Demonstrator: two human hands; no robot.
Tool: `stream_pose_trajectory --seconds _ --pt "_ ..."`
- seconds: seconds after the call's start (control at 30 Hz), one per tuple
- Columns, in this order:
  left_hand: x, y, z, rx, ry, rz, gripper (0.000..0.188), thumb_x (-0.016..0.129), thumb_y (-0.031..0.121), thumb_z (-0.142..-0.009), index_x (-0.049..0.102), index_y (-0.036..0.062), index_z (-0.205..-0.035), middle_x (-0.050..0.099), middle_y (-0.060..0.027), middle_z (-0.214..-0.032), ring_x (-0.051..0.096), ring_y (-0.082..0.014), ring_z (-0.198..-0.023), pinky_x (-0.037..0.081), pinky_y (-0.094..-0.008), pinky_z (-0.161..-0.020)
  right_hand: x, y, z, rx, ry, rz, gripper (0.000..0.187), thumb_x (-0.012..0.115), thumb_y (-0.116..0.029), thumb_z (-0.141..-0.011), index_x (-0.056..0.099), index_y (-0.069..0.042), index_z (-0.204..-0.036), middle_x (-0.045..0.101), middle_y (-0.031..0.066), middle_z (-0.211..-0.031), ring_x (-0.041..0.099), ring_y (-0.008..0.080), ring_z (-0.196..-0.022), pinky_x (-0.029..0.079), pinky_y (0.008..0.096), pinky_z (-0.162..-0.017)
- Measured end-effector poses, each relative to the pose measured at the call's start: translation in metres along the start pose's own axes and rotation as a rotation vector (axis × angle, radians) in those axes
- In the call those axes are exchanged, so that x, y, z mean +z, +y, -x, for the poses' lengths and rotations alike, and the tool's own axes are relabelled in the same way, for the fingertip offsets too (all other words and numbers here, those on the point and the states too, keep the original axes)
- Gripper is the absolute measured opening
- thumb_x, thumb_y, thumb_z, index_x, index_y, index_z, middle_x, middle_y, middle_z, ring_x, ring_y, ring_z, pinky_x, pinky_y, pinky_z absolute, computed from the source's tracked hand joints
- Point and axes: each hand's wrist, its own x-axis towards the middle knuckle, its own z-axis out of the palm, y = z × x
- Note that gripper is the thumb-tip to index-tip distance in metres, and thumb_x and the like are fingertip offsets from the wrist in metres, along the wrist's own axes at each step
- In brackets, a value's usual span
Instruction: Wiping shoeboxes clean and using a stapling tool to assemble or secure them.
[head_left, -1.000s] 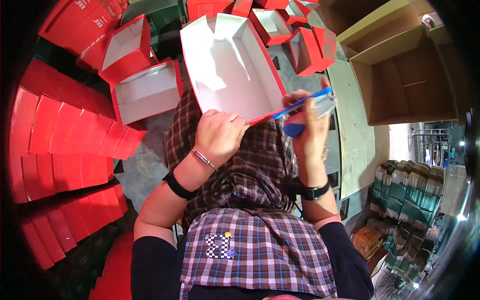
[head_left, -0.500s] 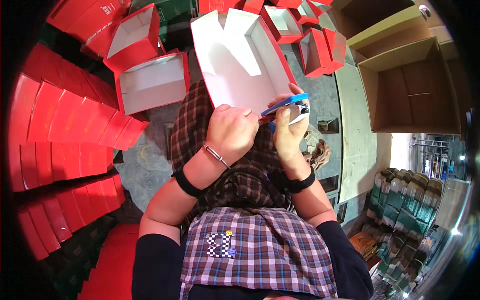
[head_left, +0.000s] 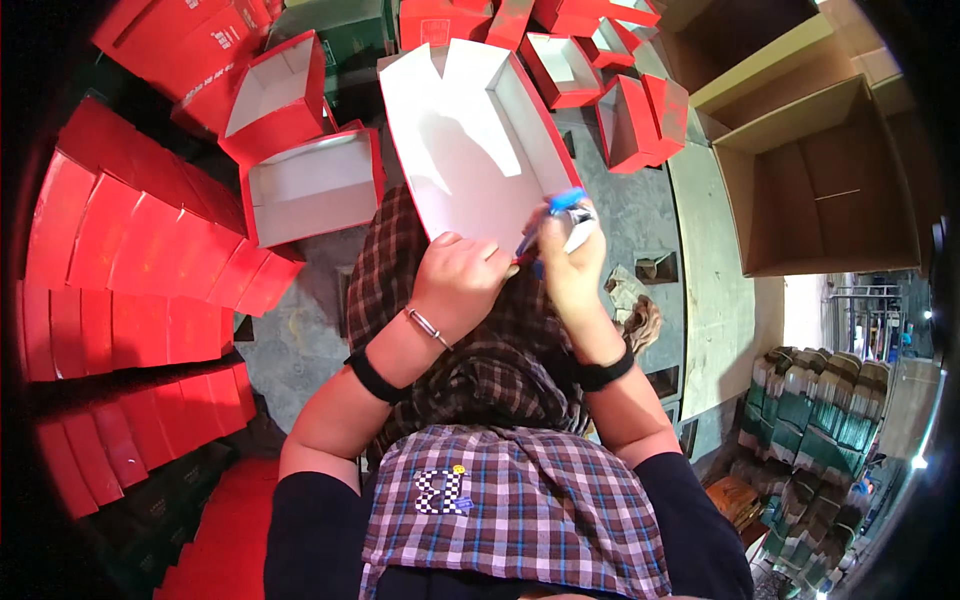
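Note:
A red box with a white inside lies tilted in front of me, its near end by my lap. My left hand is closed on the box's near edge, fingers curled over it and thumb side toward the middle. Beside it, my right hand is wrapped round a blue and silver stapler-like hand tool, smeared by motion. The tool's lower end is at the box's near right corner; whether it touches the cardboard is hidden by my fingers.
Stacks of red boxes stand at the left. Open red boxes lie beyond and beside mine. A large open brown carton sits at the right, above bundled flat cardboard. Crumpled brown paper lies by my right wrist.
My right hand and the blue tool have shifted a little left and turned, closer to the box's near corner. My left hand keeps its hold. The whole view has shifted slightly.

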Motion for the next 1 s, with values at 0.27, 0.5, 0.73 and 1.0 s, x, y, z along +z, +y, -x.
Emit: stream_pose_trajectory --seconds 0.27,0.5,0.73,1.0 --pt "-0.106 -0.053 0.043 0.187 -0.511 0.07 0.006 0.065 0.01 -0.073 0.062 0.0114 -0.077 0.062 0.0005 -0.082 0.06 -0.0184 -0.085 0.038 -0.0427 -0.101 -0.117 -0.026 -0.025 0.095 0.282 -0.239 0.043 0.056 -0.041 -0.095 0.054 -0.003 -0.116 0.061 0.0083 -0.095 0.059 0.0169 -0.084 0.048 0.0325 -0.074" --pt "-0.147 -0.071 0.007 -0.16 -0.269 -0.261 0.047 0.059 0.001 -0.079 0.052 0.0014 -0.126 0.059 -0.0182 -0.118 0.054 -0.0363 -0.112 0.041 -0.0459 -0.099 -0.118 0.021 -0.028 0.383 -0.038 0.188 0.034 0.066 -0.035 -0.091 0.061 -0.004 -0.103 0.062 -0.0003 -0.088 0.055 0.0086 -0.079 0.046 0.025 -0.072" --pt "-0.073 0.065 0.016 0.062 -0.62 0.269 0.036 0.066 0.021 -0.081 0.06 0.0021 -0.111 0.064 -0.0173 -0.096 0.063 -0.03 -0.095 0.049 -0.0413 -0.084 -0.077 0.003 0.043 0.534 -0.181 0.093 0.043 0.067 -0.037 -0.09 0.059 -0.001 -0.111 0.062 0.0007 -0.093 0.052 0.0077 -0.082 0.045 0.0251 -0.074" --pt "-0.071 -0.013 0.001 0.414 -0.839 -0.137 0.007 0.057 0.018 -0.077 0.061 0.0121 -0.075 0.061 -0.0027 -0.072 0.062 -0.0224 -0.078 0.049 -0.0339 -0.077 -0.1 -0.03 0.055 0.528 -0.362 0.069 0.033 0.067 -0.027 -0.09 0.06 -0.005 -0.112 0.064 0.0017 -0.104 0.055 0.008 -0.09 0.045 0.0251 -0.08"
